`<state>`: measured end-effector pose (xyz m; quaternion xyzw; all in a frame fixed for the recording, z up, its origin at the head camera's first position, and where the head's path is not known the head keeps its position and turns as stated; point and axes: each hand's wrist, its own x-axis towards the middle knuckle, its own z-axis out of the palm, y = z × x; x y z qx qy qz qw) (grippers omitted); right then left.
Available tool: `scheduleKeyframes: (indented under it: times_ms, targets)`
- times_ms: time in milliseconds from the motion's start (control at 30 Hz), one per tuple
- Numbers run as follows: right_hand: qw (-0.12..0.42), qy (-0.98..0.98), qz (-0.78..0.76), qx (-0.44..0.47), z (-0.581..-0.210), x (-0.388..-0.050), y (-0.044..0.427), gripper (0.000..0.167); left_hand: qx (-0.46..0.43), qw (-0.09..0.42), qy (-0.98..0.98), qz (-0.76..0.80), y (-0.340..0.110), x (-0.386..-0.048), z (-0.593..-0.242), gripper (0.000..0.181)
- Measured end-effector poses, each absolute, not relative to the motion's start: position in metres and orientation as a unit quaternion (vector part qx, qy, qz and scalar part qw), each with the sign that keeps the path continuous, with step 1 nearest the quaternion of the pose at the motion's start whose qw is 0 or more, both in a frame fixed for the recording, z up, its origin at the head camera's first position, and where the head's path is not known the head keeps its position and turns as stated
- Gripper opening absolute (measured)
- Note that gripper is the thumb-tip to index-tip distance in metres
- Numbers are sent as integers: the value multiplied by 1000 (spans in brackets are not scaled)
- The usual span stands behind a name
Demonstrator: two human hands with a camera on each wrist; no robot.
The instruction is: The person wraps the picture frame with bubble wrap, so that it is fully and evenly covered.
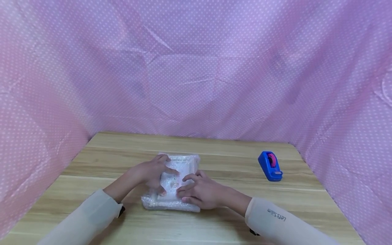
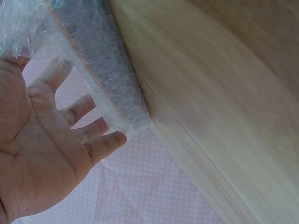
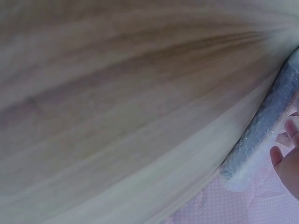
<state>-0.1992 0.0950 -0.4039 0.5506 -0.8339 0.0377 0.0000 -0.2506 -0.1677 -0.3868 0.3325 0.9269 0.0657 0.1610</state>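
A flat rectangular object wrapped in bubble wrap (image 1: 171, 205), looking like a picture frame, lies on the wooden table in front of me. Its pale face shows through the clear film. My left hand (image 1: 154, 172) rests on its left side with the fingers spread; in the left wrist view the fingertips touch the wrapped edge. On the right part of the package my right hand (image 1: 202, 192) presses down with slightly bent fingers. Only a few right fingers (image 3: 276, 156) show in the right wrist view, beside the wrapped edge.
A blue tape dispenser (image 1: 269, 170) with a pink roll stands on the right side of the wooden table (image 1: 229, 153). Pink dotted cloth (image 1: 196, 85) hangs around the table's back and sides.
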Motion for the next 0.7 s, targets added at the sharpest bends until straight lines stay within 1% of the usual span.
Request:
scheduleKeyframes:
  times_ms: [167, 333, 400, 567, 700]
  targets:
    - [17, -835, 26, 549, -404, -198, 94, 43, 342, 158, 924, 64, -171, -250, -386, 78]
    - [35, -832, 9, 553, -404, -195, 94, 45, 368, 163, 912, 80, -177, -250, -385, 77]
    - [42, -831, 6, 555, -403, -195, 95, 45, 377, 167, 906, 95, -180, -250, -384, 80]
    - [60, -836, 7, 545, -396, -194, 100, 45, 397, 160, 895, 128, -187, -254, -377, 89]
    - [63, -847, 23, 527, -388, -195, 110, 46, 399, 154, 890, 158, -192, -254, -371, 87]
